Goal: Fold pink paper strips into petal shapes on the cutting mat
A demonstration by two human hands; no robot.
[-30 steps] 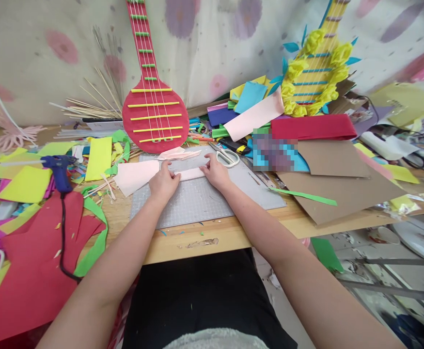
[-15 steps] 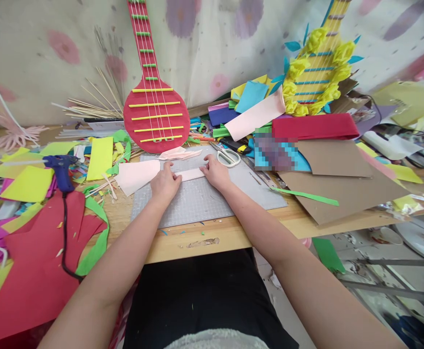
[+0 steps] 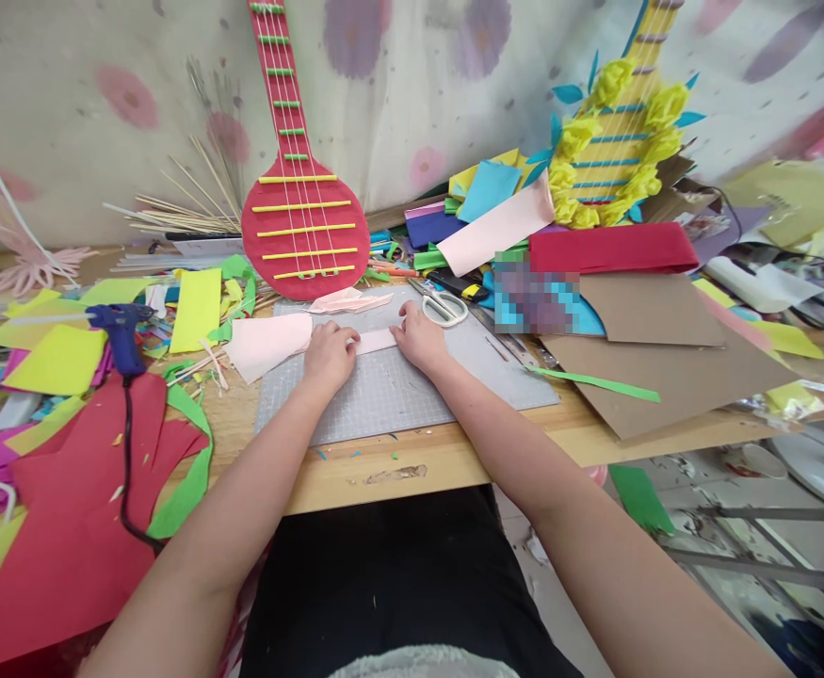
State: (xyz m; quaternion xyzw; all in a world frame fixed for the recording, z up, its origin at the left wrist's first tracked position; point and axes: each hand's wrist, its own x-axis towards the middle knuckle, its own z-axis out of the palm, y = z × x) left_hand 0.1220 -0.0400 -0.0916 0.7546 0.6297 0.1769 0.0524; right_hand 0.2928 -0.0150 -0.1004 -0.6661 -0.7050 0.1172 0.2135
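Note:
A narrow folded strip of pale pink paper (image 3: 378, 341) lies on the grey cutting mat (image 3: 383, 400) between my hands. My left hand (image 3: 331, 355) is closed on its left end, thumb and fingertips pressed to it. At the right end, my right hand (image 3: 418, 336) pinches the strip with curled fingers. A wider pale pink sheet (image 3: 268, 345) reaches out to the left of my left hand. Just behind the strip sit more folded pink pieces (image 3: 350, 300). Scissors with white handles (image 3: 445, 308) rest beyond my right hand.
A red paper lute (image 3: 305, 226) leans on the wall behind, and a yellow flowered one (image 3: 613, 141) stands right. A blue glue gun (image 3: 123, 344) lies left among paper scraps. Brown cardboard sheets (image 3: 672, 377) and a green strip (image 3: 599, 382) lie right.
My left hand has shifted slightly right along the strip, and its fingers have curled down more. My right hand stays almost in place.

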